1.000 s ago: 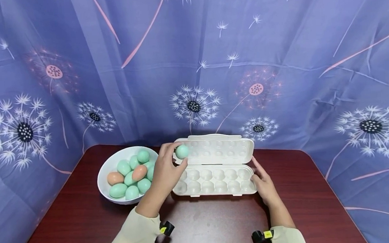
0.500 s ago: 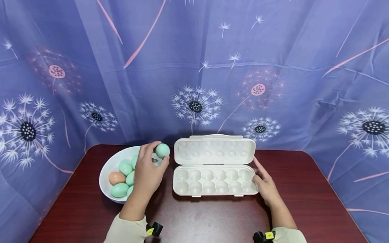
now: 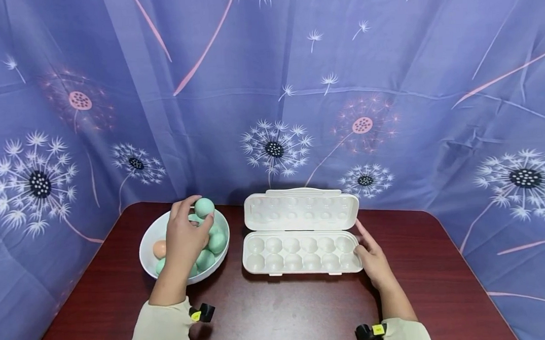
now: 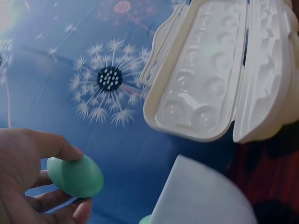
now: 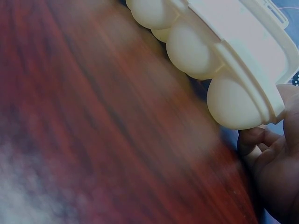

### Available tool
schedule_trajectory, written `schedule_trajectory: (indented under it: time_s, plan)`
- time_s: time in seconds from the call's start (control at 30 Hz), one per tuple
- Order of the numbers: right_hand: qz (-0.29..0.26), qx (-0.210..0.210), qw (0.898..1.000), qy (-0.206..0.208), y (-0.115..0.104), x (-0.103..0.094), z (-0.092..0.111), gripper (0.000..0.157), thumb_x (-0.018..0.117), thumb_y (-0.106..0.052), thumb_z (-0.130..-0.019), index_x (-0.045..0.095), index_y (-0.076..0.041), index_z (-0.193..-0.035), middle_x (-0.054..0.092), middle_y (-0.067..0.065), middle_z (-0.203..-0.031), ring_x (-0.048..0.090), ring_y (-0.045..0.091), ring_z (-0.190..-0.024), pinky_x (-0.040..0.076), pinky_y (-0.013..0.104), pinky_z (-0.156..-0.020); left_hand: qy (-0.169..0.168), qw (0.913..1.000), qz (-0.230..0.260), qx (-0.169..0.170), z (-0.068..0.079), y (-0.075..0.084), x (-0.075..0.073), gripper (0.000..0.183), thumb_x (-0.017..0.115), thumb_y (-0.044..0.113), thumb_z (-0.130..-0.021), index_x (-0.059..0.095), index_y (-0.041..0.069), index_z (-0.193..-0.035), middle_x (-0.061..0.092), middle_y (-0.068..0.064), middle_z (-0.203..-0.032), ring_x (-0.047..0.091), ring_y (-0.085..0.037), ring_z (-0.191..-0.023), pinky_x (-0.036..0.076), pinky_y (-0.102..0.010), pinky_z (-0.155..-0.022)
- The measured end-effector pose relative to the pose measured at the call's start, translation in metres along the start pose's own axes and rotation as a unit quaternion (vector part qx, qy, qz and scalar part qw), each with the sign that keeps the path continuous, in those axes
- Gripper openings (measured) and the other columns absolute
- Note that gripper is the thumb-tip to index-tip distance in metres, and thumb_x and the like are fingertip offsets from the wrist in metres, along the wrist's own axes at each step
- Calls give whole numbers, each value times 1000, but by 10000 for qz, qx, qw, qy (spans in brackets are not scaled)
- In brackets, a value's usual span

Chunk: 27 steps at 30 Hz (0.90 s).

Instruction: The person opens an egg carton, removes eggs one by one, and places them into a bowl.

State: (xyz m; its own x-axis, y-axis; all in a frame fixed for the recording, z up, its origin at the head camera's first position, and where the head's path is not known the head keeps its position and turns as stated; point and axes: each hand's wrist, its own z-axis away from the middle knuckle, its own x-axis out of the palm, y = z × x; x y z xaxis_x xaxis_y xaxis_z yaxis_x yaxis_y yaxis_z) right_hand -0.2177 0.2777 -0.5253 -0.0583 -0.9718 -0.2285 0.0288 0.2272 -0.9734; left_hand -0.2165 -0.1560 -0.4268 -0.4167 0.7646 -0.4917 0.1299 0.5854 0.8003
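Observation:
Between the thumb and fingers of my left hand point(image 3: 183, 240) is a pale green egg point(image 3: 204, 207), held above the far side of a white bowl point(image 3: 146, 255). The left wrist view shows this green egg point(image 4: 79, 177) pinched at the fingertips. Inside the bowl lie several green eggs and at least one orange egg point(image 3: 159, 249), partly hidden by my hand. My right hand point(image 3: 374, 264) holds the right end of a cream egg carton point(image 3: 304, 271), whose lid stands open. From the right wrist, curled fingers point(image 5: 254, 140) show under the carton's end cup.
The carton's two rows of cups hold no eggs. Everything stands on a dark red wooden table point(image 3: 279, 317). A blue curtain with dandelion prints point(image 3: 249, 64) hangs right behind the table's far edge.
My left hand has moved left with the green egg, from in front of the carton's lid to over the bowl. My right hand stays on the carton's end.

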Motion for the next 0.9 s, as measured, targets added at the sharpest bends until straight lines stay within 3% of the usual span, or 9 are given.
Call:
schedule_trajectory:
  time_s: [0.23, 0.4, 0.63, 0.9]
  plan:
    - [-62, -47, 10000, 49, 19, -2, -8, 75, 42, 9, -95, 28, -23, -161, 55, 10, -116, 58, 7, -81, 53, 23, -66, -48, 9996, -149, -239, -5, -9, -16, 50, 71, 20, -91, 58, 11, -138, 53, -16, -135, 64, -30, -105, 50, -31, -82]
    - [-2, -194, 9998, 65, 28, -3, -11, 74, 42, 8, -96, 29, -26, -161, 55, 10, -116, 58, 6, -82, 53, 23, -67, -209, 9987, -227, -406, -8, -14, -25, 50, 70, 20, -91, 57, 7, -138, 52, -18, -135, 60, -34, -119, 49, -44, -93]
    - [25, -209, 9998, 63, 31, -3, -12, 75, 42, 7, -95, 30, -27, -160, 55, 5, -113, 58, 6, -83, 53, 23, -66, -193, 9978, -527, -352, -12, -27, -35, 49, 69, 17, -90, 58, 4, -136, 53, -24, -133, 60, -40, -118, 47, -53, -98]
    - [69, -157, 9998, 65, 28, -3, -11, 74, 42, 6, -96, 30, -28, -160, 54, 9, -116, 57, 6, -84, 52, 22, -67, -806, 9918, -829, -551, -15, -39, -47, 51, 68, 18, -92, 56, 0, -137, 53, -26, -129, 59, -44, -114, 47, -55, -96]
